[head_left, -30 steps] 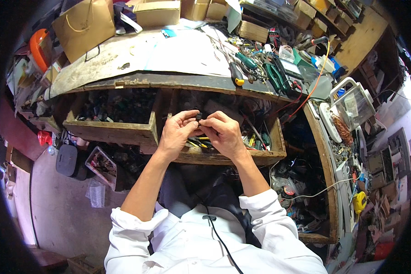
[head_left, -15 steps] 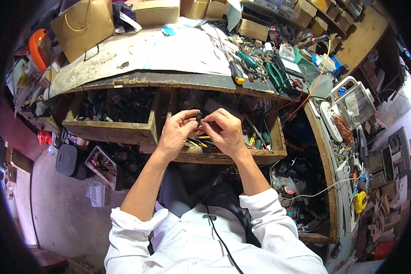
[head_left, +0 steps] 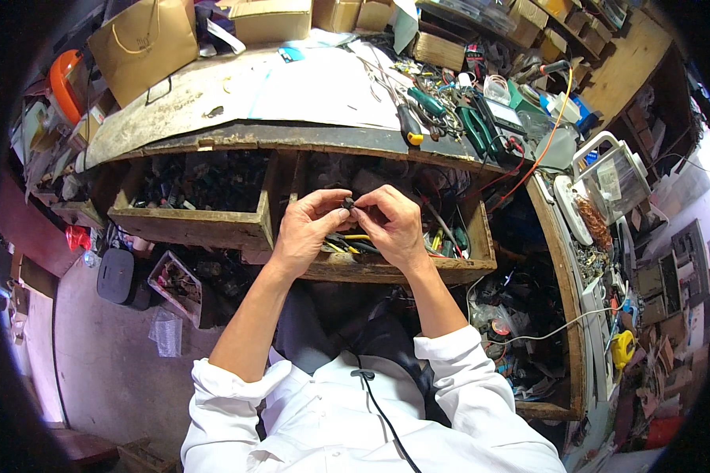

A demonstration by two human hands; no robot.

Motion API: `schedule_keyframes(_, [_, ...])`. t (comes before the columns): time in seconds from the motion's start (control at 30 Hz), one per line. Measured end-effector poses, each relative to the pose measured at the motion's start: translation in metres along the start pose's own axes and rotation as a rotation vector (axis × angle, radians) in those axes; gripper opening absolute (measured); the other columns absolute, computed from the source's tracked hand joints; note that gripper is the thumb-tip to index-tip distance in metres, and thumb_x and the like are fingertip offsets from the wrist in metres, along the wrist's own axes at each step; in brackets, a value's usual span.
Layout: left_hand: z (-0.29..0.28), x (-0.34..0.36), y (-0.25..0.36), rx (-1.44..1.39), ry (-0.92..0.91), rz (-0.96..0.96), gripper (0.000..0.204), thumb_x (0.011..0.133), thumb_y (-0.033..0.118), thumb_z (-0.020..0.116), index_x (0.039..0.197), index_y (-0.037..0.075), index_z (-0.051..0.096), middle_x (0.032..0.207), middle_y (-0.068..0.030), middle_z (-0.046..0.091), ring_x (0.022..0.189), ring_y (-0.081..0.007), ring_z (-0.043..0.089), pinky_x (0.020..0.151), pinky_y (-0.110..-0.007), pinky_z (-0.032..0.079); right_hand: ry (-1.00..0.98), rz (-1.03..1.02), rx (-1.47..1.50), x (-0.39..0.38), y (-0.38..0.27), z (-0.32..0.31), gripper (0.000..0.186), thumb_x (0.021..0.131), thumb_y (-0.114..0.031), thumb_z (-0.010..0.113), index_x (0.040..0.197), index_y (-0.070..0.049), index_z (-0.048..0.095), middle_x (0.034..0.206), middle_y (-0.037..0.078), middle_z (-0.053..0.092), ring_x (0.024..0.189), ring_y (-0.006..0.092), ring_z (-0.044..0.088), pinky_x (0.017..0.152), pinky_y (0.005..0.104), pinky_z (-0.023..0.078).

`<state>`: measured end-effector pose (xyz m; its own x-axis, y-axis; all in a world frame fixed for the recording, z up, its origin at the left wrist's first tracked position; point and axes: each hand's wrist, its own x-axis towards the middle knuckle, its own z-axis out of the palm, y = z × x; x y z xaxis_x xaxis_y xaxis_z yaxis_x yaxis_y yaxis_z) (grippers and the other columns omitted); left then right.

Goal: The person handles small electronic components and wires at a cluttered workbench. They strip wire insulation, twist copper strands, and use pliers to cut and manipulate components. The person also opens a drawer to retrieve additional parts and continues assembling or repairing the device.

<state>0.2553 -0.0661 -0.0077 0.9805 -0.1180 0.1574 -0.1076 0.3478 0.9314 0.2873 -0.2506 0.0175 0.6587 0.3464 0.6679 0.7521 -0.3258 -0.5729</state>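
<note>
White cloth [head_left: 457, 355] is rolled back to my elbows, and a thin black cord [head_left: 386, 422] runs down my shirt front. Ahead of the sleeves, my left hand [head_left: 301, 232] and right hand [head_left: 396, 235] meet over a pulled-out drawer [head_left: 450, 270], holding a small black piece [head_left: 349, 202] between them. The left thumb and forefinger are narrowed on it from one side, and the right fingertips pinch in at the other. For work this fine, I'd brace it firmly with the left fingers and let the right ones make small, light moves, squeezing no harder than needed. Staying over the drawer seems sensible, though a dropped bit could get lost among the tools below. The piece looks dark, stubby and matte; my fingertips cover much of it, so its full shape and material I cannot tell. Beneath lie yellow handles [head_left: 355, 237], and to the left a second wooden drawer [head_left: 189, 225] is crammed with dark odds and ends. Beyond is the tabletop [head_left: 162, 142], with a white sheet [head_left: 315, 91], a screwdriver [head_left: 409, 124] and green-handled pliers [head_left: 473, 130]; farther back stand a brown paper bag [head_left: 146, 51] and a cardboard box [head_left: 272, 24].
</note>
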Motion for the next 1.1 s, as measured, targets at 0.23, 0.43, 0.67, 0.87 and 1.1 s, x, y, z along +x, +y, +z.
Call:
schedule_keyframes(0.23, [-0.004, 0.001, -0.005, 0.044, 0.015, 0.064, 0.028, 0.094, 0.002, 0.071, 0.121, 0.002, 0.068, 0.111, -0.008, 0.071, 0.101, -0.0136, 0.068, 0.09, -0.028, 0.058, -0.024, 0.03, 0.026, -0.001, 0.0, 0.0, 0.014, 0.082, -0.001, 0.08, 0.093, 0.001, 0.07, 0.085, 0.008, 0.065, 0.065, 0.0148, 0.065, 0.057, 0.0276, 0.052])
schedule_keyframes(0.43, [-0.001, 0.001, -0.003, 0.04, 0.037, 0.035, 0.027, 0.094, 0.002, 0.071, 0.12, 0.001, 0.069, 0.107, -0.0079, 0.072, 0.095, -0.0131, 0.069, 0.087, -0.029, 0.058, -0.045, 0.031, 0.008, -0.001, -0.001, 0.0, 0.012, 0.082, -0.001, 0.077, 0.09, 0.001, 0.069, 0.083, 0.008, 0.064, 0.065, 0.0169, 0.064, 0.056, 0.029, 0.051])
schedule_keyframes(0.67, [0.002, 0.002, -0.003, 0.096, 0.104, 0.017, 0.028, 0.091, 0.002, 0.072, 0.119, 0.0, 0.07, 0.103, -0.0065, 0.072, 0.088, -0.0112, 0.068, 0.08, -0.027, 0.059, 0.0, 0.087, -0.019, 0.002, -0.002, -0.001, 0.008, 0.084, -0.002, 0.075, 0.086, 0.0, 0.068, 0.077, 0.009, 0.065, 0.064, 0.0174, 0.064, 0.057, 0.03, 0.05])
schedule_keyframes(0.87, [0.002, 0.001, -0.004, 0.145, 0.124, 0.044, 0.03, 0.088, 0.001, 0.075, 0.118, 0.0, 0.071, 0.1, -0.0051, 0.072, 0.083, -0.0089, 0.066, 0.076, -0.025, 0.058, 0.183, 0.341, 0.218, -0.002, 0.01, 0.001, 0.009, 0.089, -0.006, 0.075, 0.087, 0.0, 0.069, 0.073, 0.001, 0.066, 0.066, 0.0052, 0.058, 0.06, 0.0231, 0.048])
schedule_keyframes(1.1, [0.003, 0.002, -0.005, 0.171, 0.111, 0.042, 0.038, 0.086, -0.001, 0.078, 0.122, 0.001, 0.068, 0.106, -0.0057, 0.07, 0.089, -0.0105, 0.066, 0.08, -0.026, 0.057, 0.513, 0.323, 0.194, 0.016, 0.038, -0.028, 0.009, 0.093, -0.01, 0.074, 0.091, -0.003, 0.069, 0.081, -0.001, 0.067, 0.072, 0.0058, 0.057, 0.067, 0.0218, 0.047])
